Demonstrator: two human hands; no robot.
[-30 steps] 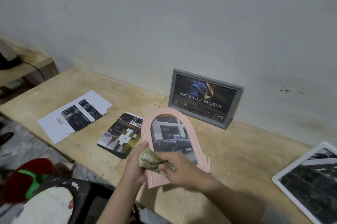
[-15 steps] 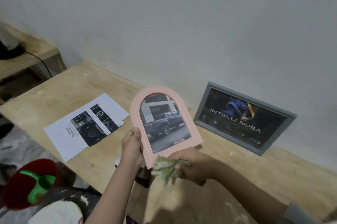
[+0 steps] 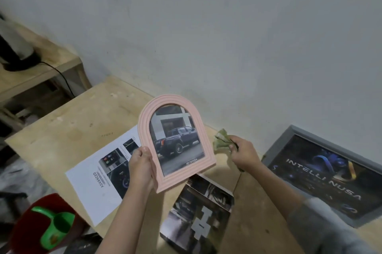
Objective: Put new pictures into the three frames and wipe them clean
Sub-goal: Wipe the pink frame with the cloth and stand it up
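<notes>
"TOYOTA" and its emblem run in white along the bottom of the dark pickup-truck picture inside the arched pink ribbed frame (image 3: 175, 144). The left hand (image 3: 140, 165) grips the frame by its lower left edge, raised above the pale plywood table (image 3: 68, 129) and tilted slightly. At three o'clock from it, apart, the right hand (image 3: 244, 153) clutches a crumpled green cloth (image 3: 222, 142). Further toward four o'clock, the grey rectangular frame (image 3: 322, 173) reads "INTELLI NUSA". At eight o'clock, a white printed sheet (image 3: 93, 183) says "ADVANCED".
</notes>
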